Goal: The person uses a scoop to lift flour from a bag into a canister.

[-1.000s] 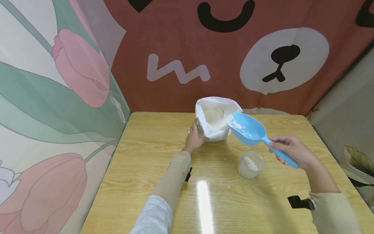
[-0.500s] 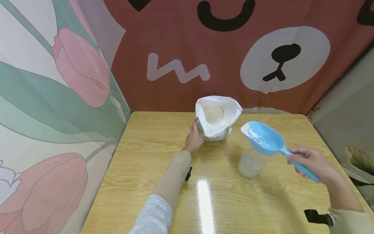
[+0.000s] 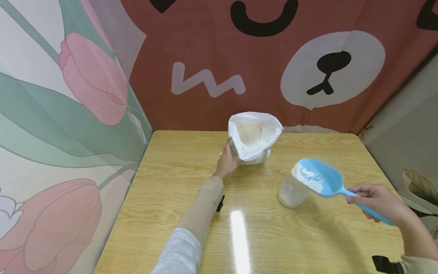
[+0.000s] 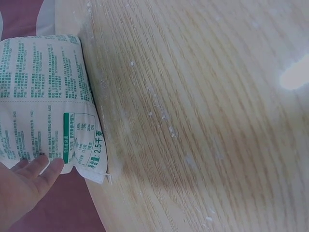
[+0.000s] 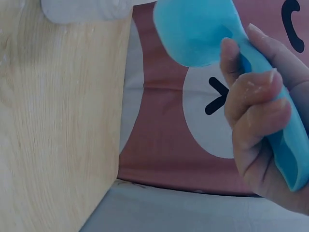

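A white flour bag (image 3: 272,128) stands with its mouth wide at the back of the table, pale powder inside. My left hand (image 3: 227,163) holds it by the left side; in the left wrist view its fingers (image 4: 46,176) lie against the green-printed bag wall (image 4: 36,121). My right hand (image 3: 380,203) grips the handle of a light blue scoop (image 3: 330,180), fingers curled round it, as the right wrist view also shows. White powder lies in the scoop's bowl. The scoop's tip overlaps the rim of a clear plastic cup (image 3: 291,196) in the head view.
Specks of white powder (image 4: 164,116) are scattered on the wooden table (image 3: 164,182). A reddish-brown cloth (image 3: 205,110) with a cartoon face hangs behind the back edge, and a tulip-printed curtain (image 3: 92,80) lines the left side.
My right hand has drawn the scoop from the bag's mouth toward the right and nearer to me, past the cup's far side. The left hand and the bag have stayed put.
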